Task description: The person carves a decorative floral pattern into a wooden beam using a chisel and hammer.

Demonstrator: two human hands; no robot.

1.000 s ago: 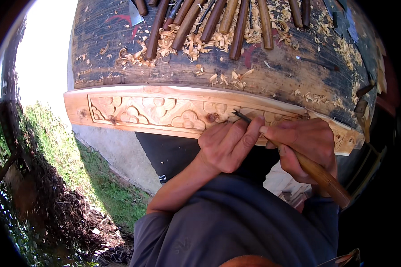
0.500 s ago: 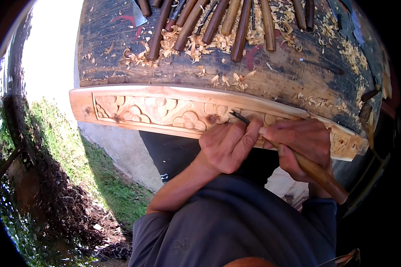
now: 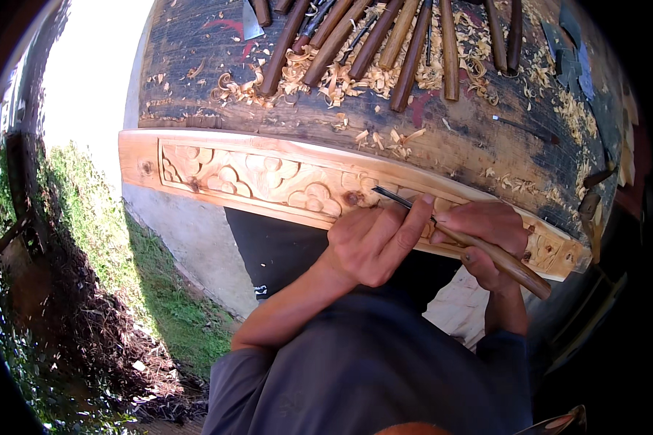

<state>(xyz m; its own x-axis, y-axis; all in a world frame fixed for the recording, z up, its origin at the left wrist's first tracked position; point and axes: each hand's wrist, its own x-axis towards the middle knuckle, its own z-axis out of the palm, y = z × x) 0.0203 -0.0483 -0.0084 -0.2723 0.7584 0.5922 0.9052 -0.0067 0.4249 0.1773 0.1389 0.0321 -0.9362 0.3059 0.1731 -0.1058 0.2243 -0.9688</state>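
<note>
A long pale wooden board (image 3: 137, 156) lies along the near edge of the workbench, with rounded leaf or petal shapes carved in relief inside a sunken panel. Across its right half slants a carving chisel (image 3: 499, 255) with a brown wooden handle, its dark blade tip pointing up-left close to a knot. My left hand (image 3: 374, 243) is closed round the blade end and rests by the board's near edge, index finger along the shank. Farther right, my right hand (image 3: 486, 235) grips the handle, fingers over it and thumb beneath. The hands hide part of the carving.
Several wooden-handled carving tools (image 3: 411, 61) lie at the back of the worn workbench (image 3: 189, 90) among curled wood shavings (image 3: 239, 88). Grey-blue sheets (image 3: 567, 58) are at the far right. Grass (image 3: 163, 290) and bright ground are on the left.
The chisel's handle end has swung up and to the left, and my right hand has shifted with it. My right thumb sits farther from the handle. The whole view has also shifted slightly.
</note>
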